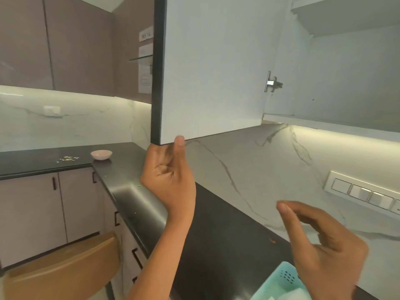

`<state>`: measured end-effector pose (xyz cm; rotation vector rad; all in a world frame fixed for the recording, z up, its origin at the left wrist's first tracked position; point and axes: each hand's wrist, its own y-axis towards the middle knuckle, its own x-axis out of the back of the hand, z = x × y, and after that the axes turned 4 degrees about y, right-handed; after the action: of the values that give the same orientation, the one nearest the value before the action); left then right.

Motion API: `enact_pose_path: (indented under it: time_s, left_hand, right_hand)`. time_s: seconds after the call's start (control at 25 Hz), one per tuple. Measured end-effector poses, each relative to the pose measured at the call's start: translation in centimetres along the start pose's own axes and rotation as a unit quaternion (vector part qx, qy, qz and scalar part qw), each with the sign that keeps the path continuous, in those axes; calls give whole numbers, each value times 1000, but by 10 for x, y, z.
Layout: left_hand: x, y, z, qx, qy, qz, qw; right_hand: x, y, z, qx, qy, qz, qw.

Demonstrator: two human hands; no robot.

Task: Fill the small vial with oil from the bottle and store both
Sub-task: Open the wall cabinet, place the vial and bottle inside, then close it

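A dark, matte black stone worktop [227, 234] runs in an L along a white marble-veined backsplash [249, 169], lit from above by a warm light strip under the wall units. The left hand [167, 180] grips the lower corner of an open white cabinet door with a black edge [216, 72], thumb pressed on its inner face and fingers curled behind the edge. A metal hinge [271, 82] joins the door to the white cabinet interior [335, 83], where only bare shelf and wall show. The right hand [324, 245] hovers open with fingers loosely bent, holding nothing, just above a pale teal perforated plastic basket [279, 280] at the near end of the worktop. The small vial and the oil bottle cannot be made out in this view. On the far leg of the worktop sits a small pink ceramic bowl [101, 154], with pale crumbs [69, 158] scattered beside it. A white switch panel [363, 193] is set into the backsplash at the right. Grey-brown upper cupboards [65, 44] and pale lower cupboards with black handles [32, 213] fill the left side, printed paper notices [145, 68] hang on the corner wall, and a tan curved chair back [65, 267] stands below.
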<state>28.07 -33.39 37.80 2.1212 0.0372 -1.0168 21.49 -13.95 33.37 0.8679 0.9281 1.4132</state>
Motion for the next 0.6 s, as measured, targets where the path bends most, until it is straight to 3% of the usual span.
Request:
enact_pose_path:
  time_s: [0.2,0.44,0.6]
  left_hand:
    - [10,33,29,77,-39,-40,995]
    - [14,61,54,78,-48,-56,994]
    - [11,56,64,68,-49,-25,996]
  right_hand:
    - [12,-8,-14,-86,-10,-30,996]
    - [22,-12,-44,-201,-26,-53,978]
    - [26,-8,-71,-253,-19,-74,965]
